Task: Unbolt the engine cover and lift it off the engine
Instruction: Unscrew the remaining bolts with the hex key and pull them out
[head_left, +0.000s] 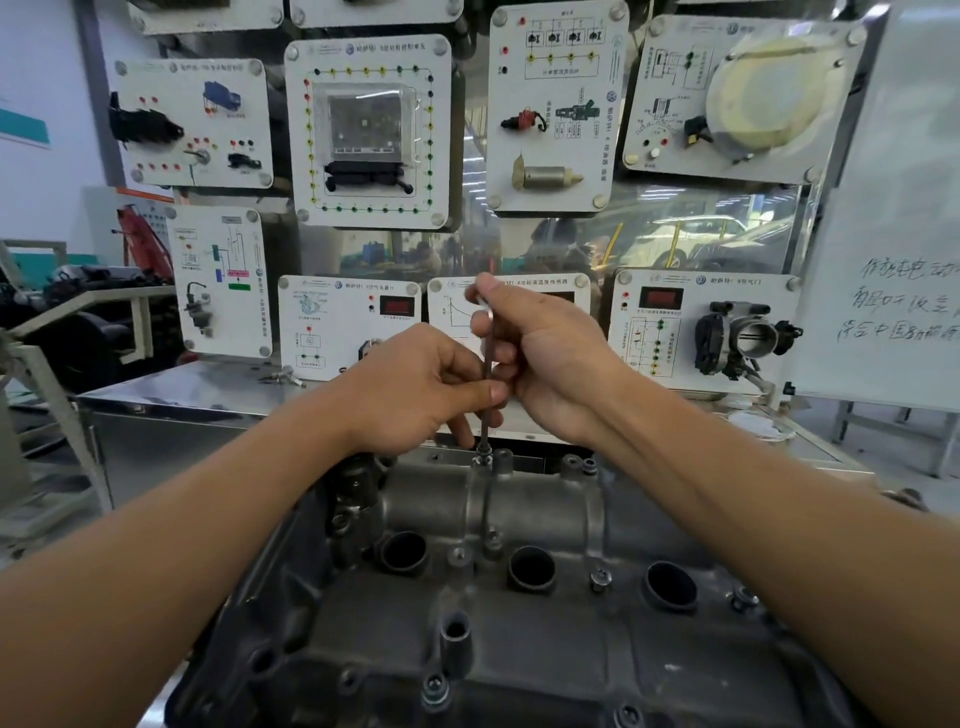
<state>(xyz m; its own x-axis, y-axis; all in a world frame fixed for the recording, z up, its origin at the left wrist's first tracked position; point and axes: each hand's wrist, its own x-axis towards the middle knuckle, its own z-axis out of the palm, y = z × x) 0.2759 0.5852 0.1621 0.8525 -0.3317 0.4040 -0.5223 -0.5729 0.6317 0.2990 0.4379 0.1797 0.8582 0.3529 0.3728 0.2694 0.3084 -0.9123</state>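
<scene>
L hand (415, 384), R hand (550, 358) grip upright hex key (487, 361) on cover (519, 644) far-edge bolt (483, 459)

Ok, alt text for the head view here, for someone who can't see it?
The left hand pinches a thin dark tool low on its shaft and the right hand grips it higher, holding it upright with its tip on a bolt at the far edge of a grey engine cover. Training panels hang behind.
</scene>
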